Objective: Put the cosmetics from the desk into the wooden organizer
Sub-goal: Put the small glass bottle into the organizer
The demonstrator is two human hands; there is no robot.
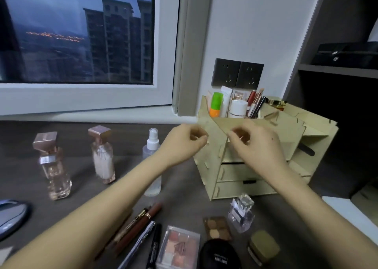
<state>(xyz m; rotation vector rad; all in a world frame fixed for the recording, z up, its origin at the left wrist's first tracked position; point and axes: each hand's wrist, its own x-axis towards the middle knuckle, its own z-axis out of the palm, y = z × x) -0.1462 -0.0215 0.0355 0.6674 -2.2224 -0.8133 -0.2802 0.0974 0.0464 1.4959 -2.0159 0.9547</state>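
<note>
- While both hands hovered at the top front edge of the wooden organizer (263, 152), we saw the left hand (184, 144) with fingertips pinched together; whether it gripped anything, we could not tell.
- The right hand (257, 144) was curled likewise, apparently empty.
- On the grey worktop (184, 189) stood two pink perfume bottles (55, 166), a clear spray bottle (152, 162) and a small glass bottle (241, 213).
- Nearer us lay pencils (139, 223), eyeshadow palettes (178, 246) and a black compact (219, 254).

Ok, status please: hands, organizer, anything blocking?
Left hand and right hand at organizer front, grip unclear. Bottles, palettes on desk. Nothing blocking.
</note>
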